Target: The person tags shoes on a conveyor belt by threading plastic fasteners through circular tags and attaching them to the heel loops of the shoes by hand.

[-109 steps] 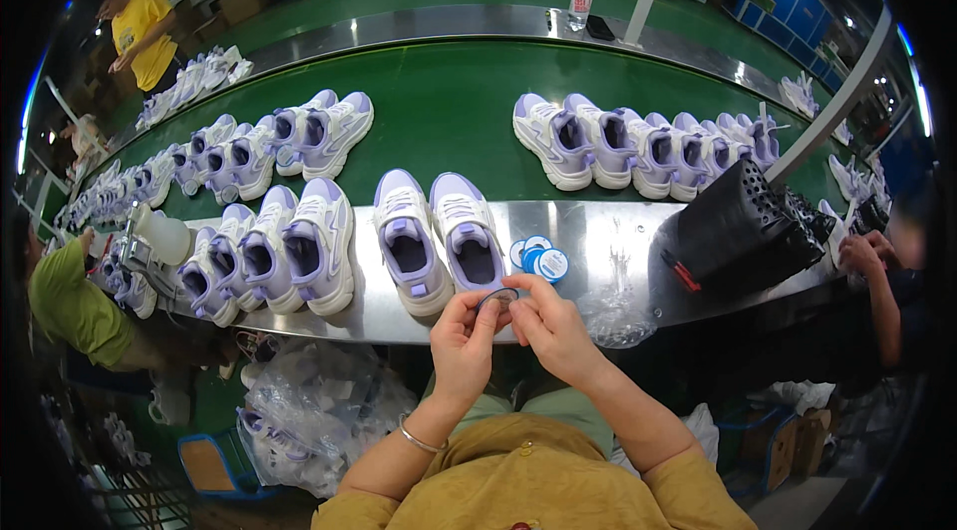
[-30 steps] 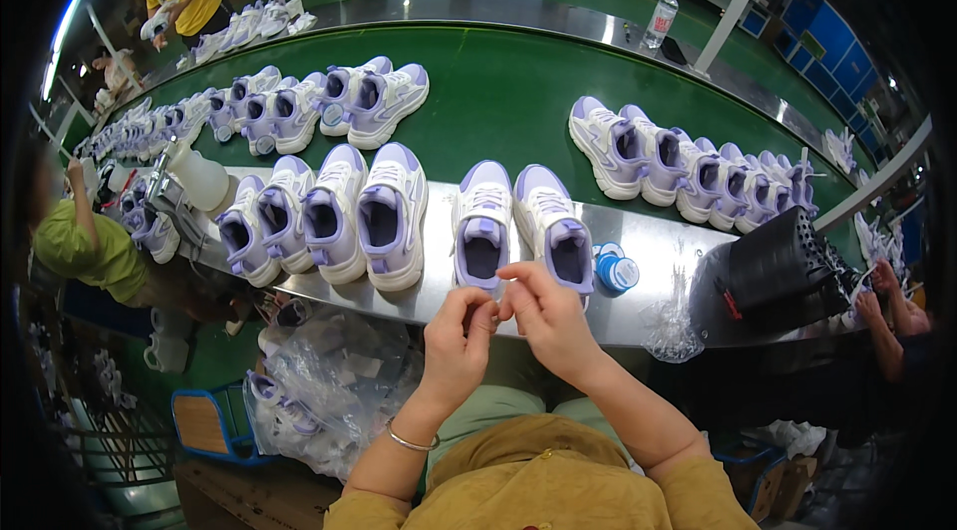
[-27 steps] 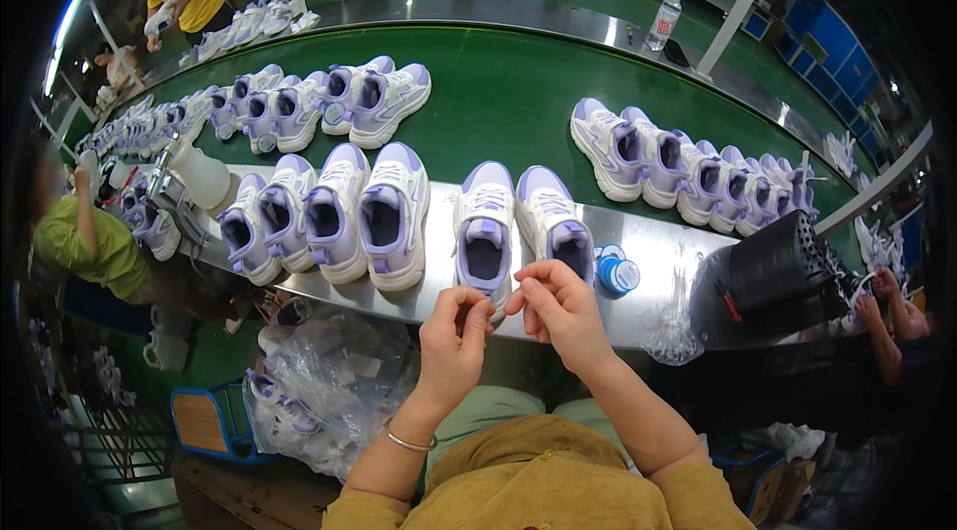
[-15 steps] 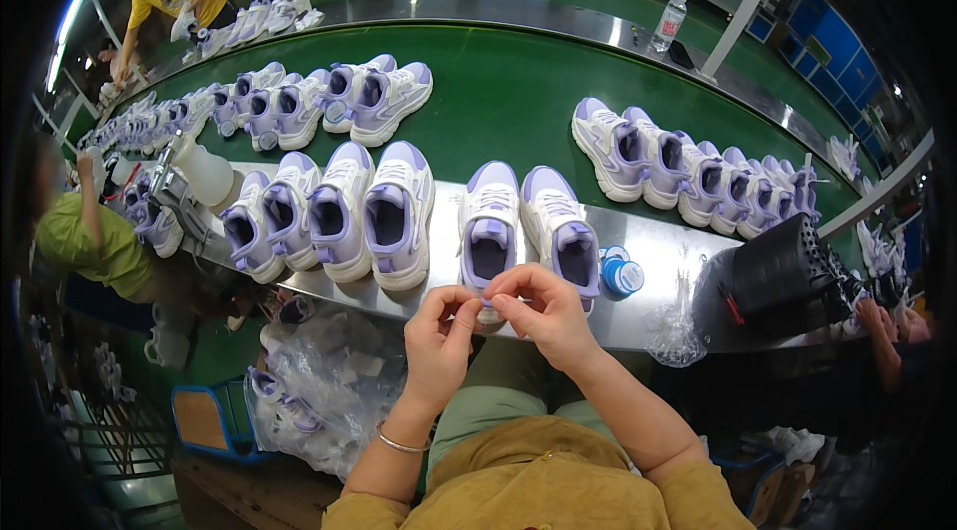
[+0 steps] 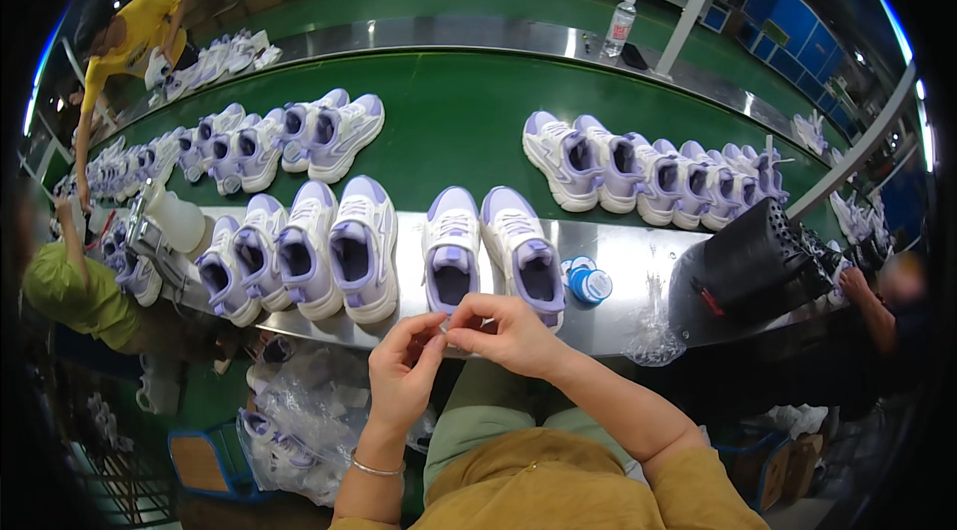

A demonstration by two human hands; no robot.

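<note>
My left hand [image 5: 401,375] and my right hand [image 5: 513,336] meet at the near edge of the metal ledge [image 5: 424,316], fingertips pinched together. A tiny pale thing shows between them, too small to name. Right behind my fingers stands a white and lilac sneaker [image 5: 454,226], its heel partly covered by my hands. A second sneaker [image 5: 520,246] stands beside it on the right, toe pointing away. Close to that one are small blue-and-white round containers [image 5: 590,283]. To the left, several matching sneakers [image 5: 364,241] line up on the ledge.
Beyond the ledge runs a green conveyor belt [image 5: 449,121] carrying more sneakers [image 5: 558,166]. A black perforated bin [image 5: 743,256] and crumpled clear plastic [image 5: 655,331] are at right. A white jug [image 5: 177,221] stands at left. Co-workers in yellow [image 5: 145,36] and green [image 5: 80,296] work at left.
The view has turned, so the belt and far shoes appear shifted left. My hands stay pinched together near the sneaker's heel, with the fingers slightly rearranged.
</note>
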